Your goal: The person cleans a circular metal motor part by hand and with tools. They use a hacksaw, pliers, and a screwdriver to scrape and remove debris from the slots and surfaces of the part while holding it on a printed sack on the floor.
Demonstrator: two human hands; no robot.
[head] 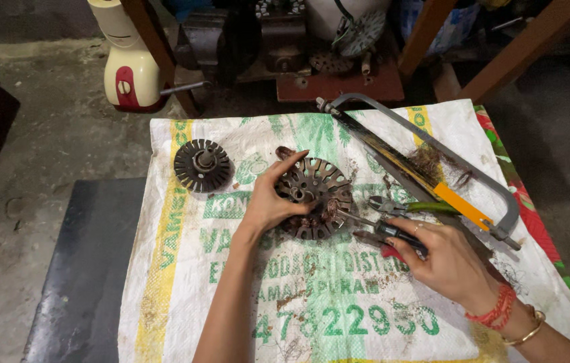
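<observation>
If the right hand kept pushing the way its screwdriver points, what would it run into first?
The right hand aims its screwdriver up-left, so it would probably meet the rusty round motor part that the left hand steadies; the tip already seems to touch it.

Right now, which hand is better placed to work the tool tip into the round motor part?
Right. The right hand already grips the screwdriver, its tip at the edge of the round motor part. The left hand is spread over that part, steadying it.
</observation>
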